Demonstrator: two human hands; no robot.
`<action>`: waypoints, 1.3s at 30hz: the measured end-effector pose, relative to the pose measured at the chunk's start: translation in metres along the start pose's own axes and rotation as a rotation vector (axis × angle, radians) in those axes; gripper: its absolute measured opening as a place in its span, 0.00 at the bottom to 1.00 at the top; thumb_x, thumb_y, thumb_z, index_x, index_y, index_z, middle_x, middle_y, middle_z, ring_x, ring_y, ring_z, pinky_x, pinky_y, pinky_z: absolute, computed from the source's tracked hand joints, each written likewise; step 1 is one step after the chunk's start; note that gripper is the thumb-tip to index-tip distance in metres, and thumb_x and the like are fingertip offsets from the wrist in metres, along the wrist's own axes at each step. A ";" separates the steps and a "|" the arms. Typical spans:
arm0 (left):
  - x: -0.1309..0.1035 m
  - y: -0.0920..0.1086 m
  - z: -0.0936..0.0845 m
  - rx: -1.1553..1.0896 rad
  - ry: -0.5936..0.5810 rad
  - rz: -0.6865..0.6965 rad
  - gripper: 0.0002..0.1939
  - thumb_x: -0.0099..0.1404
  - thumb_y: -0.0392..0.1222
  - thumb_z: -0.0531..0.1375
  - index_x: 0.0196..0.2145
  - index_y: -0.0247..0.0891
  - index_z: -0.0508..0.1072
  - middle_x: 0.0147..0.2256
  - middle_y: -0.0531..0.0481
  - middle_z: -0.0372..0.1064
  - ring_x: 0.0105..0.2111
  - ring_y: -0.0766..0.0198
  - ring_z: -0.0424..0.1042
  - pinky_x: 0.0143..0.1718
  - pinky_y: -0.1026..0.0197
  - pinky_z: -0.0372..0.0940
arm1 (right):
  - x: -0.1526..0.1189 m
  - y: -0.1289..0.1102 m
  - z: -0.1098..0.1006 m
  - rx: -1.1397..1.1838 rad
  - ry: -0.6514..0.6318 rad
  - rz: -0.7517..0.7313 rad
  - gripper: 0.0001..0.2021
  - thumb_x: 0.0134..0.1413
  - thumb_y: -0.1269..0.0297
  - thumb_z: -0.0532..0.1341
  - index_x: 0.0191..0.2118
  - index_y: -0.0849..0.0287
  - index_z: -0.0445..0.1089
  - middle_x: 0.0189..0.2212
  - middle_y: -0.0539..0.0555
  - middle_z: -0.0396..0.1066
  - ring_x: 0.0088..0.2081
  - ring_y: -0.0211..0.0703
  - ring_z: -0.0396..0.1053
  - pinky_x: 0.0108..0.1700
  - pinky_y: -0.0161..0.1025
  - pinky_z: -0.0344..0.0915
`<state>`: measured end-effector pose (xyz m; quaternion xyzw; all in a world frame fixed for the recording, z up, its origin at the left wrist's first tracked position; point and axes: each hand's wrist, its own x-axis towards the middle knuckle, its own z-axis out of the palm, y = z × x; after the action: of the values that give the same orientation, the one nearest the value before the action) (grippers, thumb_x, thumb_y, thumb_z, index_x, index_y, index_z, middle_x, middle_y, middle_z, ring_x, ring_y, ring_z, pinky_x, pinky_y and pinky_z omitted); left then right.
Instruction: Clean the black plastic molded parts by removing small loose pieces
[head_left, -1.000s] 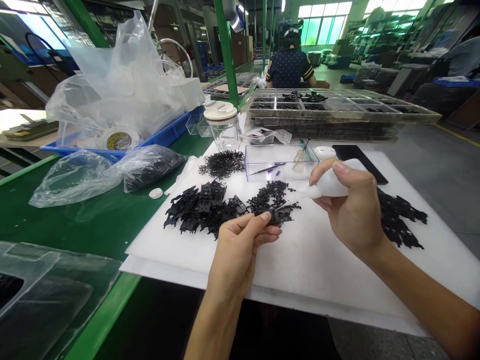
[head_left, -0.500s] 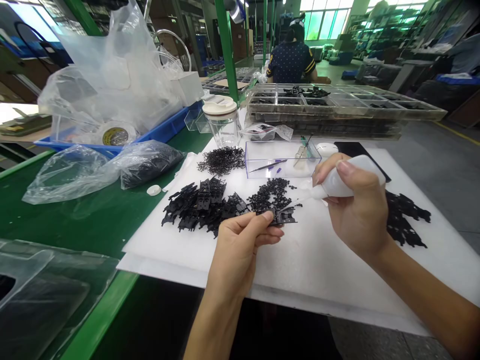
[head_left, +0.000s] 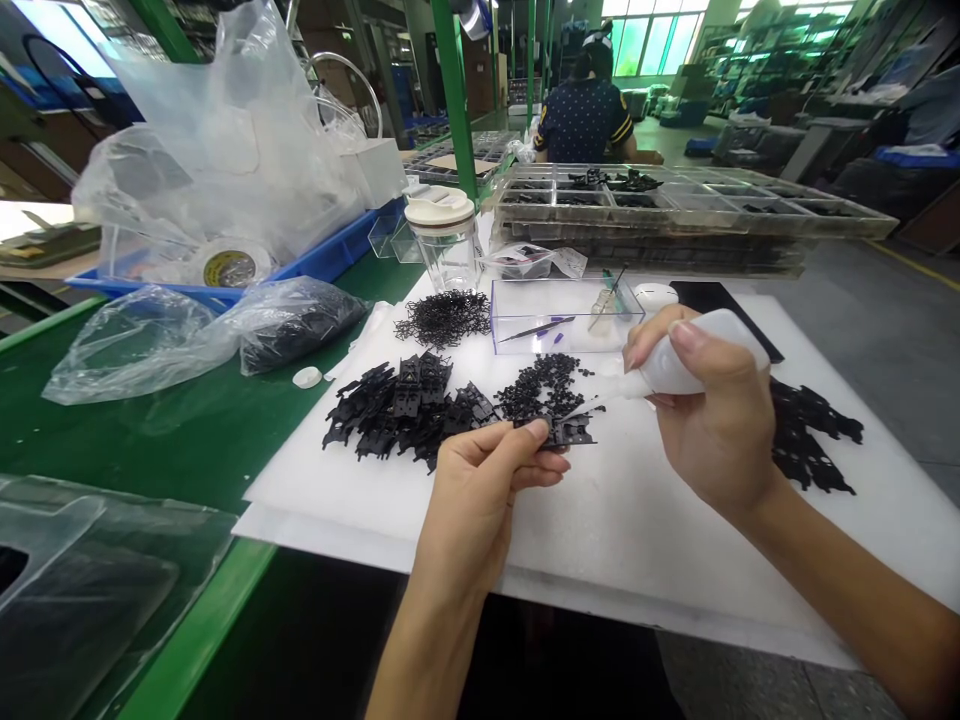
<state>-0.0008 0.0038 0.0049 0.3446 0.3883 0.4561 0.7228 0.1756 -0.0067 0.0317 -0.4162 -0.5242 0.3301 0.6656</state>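
Observation:
My left hand (head_left: 495, 470) pinches a flat black plastic part (head_left: 576, 431) between thumb and fingers above the white foam sheet. A white squeeze bottle (head_left: 709, 352) with a thin nozzle is gripped in my right hand (head_left: 712, 410), tilted down to the left. Its tip is at the black part, near my left thumb; whether it touches I cannot tell. Behind the part lies a heap of tiny black pieces (head_left: 546, 384). Left of it is a pile of similar black plastic parts (head_left: 405, 405), and more flat black parts (head_left: 810, 440) lie right of my right hand.
Thin black pieces (head_left: 444, 318) are heaped near a lidded clear cup (head_left: 444, 235). A clear box (head_left: 517, 335) holds tweezers and a small bottle. Compartment trays (head_left: 690, 205) stand behind. At left are a blue bin (head_left: 315, 262) and plastic bags (head_left: 142, 340). A person (head_left: 585, 110) sits farther back.
Almost nothing differs. The view has shifted very slightly; both hands keep the same hold, with the nozzle still at the black part.

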 end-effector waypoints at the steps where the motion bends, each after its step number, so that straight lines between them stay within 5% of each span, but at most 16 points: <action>1: -0.001 0.000 0.000 0.003 -0.001 -0.002 0.13 0.60 0.37 0.71 0.19 0.36 0.80 0.20 0.51 0.78 0.22 0.73 0.75 0.25 0.78 0.68 | 0.000 0.000 0.001 0.003 0.007 -0.006 0.16 0.67 0.61 0.57 0.26 0.53 0.73 0.26 0.55 0.60 0.25 0.43 0.52 0.26 0.47 0.44; 39: -0.001 -0.001 0.001 0.008 -0.021 0.018 0.15 0.62 0.36 0.69 0.19 0.36 0.78 0.19 0.52 0.77 0.22 0.72 0.76 0.27 0.76 0.71 | 0.001 0.005 -0.002 -0.009 -0.017 -0.046 0.17 0.66 0.62 0.57 0.25 0.57 0.72 0.24 0.52 0.60 0.23 0.38 0.53 0.24 0.40 0.49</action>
<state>0.0002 0.0028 0.0051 0.3557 0.3796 0.4574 0.7212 0.1780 -0.0040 0.0276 -0.4040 -0.5407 0.3158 0.6668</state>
